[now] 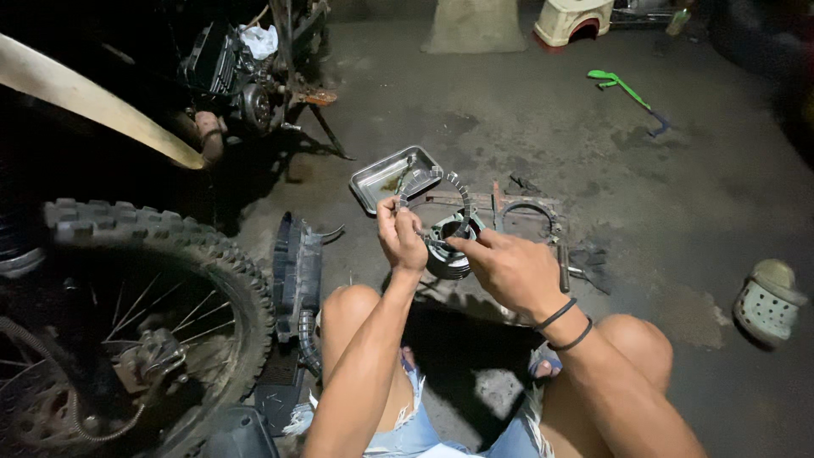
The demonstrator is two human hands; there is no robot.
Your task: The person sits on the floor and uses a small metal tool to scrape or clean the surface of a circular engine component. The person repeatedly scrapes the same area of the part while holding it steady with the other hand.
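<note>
You're squatting on the concrete floor (644, 195) with both hands up over a round metal clutch basket (448, 248) that sits on the floor just past your knees. Your left hand (400, 239) has its grip pinched closed on the lower end of a notched friction ring (437, 197), held upright above the basket. Your right hand (507, 270) is closed on the ring's other side, index finger pointing at it.

Room-wise, your left is tight: the knobby motorcycle tyre (161, 246) and a black plastic cover (297, 271) crowd right up beside your left knee. Ahead, a shiny metal tray (377, 182) sits just behind the ring, with a gasket (530, 216) beside the basket. Right side is wide open floor, only a pale clog (767, 301) near the edge and a green tool (623, 86) well away.
</note>
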